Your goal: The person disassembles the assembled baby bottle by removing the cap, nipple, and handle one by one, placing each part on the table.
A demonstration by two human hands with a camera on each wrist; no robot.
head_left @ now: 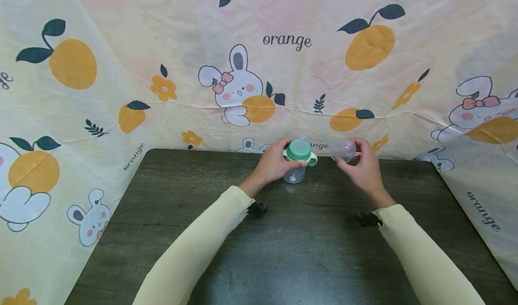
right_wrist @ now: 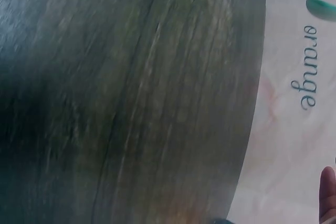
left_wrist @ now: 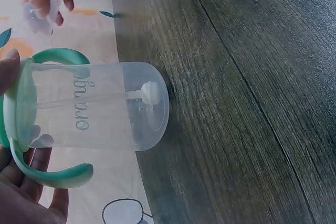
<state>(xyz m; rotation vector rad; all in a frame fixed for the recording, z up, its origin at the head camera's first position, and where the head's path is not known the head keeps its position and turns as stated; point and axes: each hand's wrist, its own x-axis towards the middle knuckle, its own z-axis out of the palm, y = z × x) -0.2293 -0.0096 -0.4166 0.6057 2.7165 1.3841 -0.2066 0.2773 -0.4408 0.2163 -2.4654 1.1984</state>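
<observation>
Dark wooden table (head_left: 283, 251), left hand (head_left: 273, 163) gripping straw-fitted cup (head_left: 297, 161)

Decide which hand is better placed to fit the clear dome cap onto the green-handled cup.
Right: the right hand already pinches the clear dome cap beside the transparent green-handled cup, which the left hand steadies.

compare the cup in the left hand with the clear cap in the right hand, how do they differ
The cup has a green lid and green handles; the clear cap shows no colour. The cup is the bigger piece, with a straw inside; the cap is a small dome. The cup rests on the table in the left hand; the cap is held up off it by the right hand. Both are see-through plastic.
</observation>
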